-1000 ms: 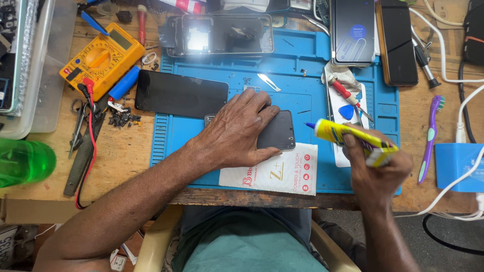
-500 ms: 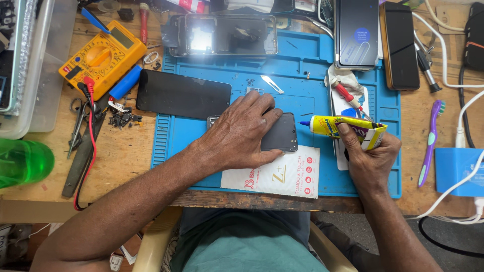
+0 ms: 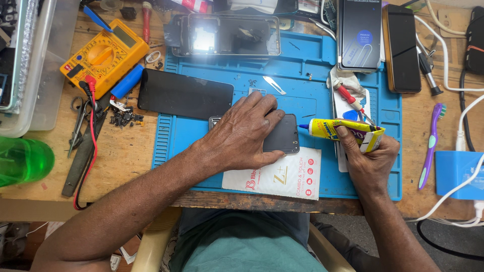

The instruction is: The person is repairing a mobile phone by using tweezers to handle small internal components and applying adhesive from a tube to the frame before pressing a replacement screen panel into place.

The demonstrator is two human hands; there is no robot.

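Note:
My left hand (image 3: 242, 133) lies flat on a dark phone body (image 3: 282, 133) resting on the blue work mat (image 3: 312, 95), pressing it down. My right hand (image 3: 370, 156) grips a yellow glue tube (image 3: 335, 129) with a blue nozzle; the nozzle tip points left and sits right at the phone's right edge. A black phone screen panel (image 3: 184, 94) lies on the mat's left edge, apart from both hands. A white printed card (image 3: 280, 176) lies under the phone's near side.
A yellow multimeter (image 3: 103, 55) with red lead, tweezers and screws sit left. A phone frame (image 3: 227, 34) lies at the back. Two phones (image 3: 360, 32) stand back right. A red screwdriver (image 3: 348, 95), purple toothbrush (image 3: 431, 143), green bottle (image 3: 22, 158) and white cables (image 3: 461, 121) surround the mat.
My right hand has brought the glue tube up and left, from beside the mat's right part to the phone's right edge. My left hand stays on the phone.

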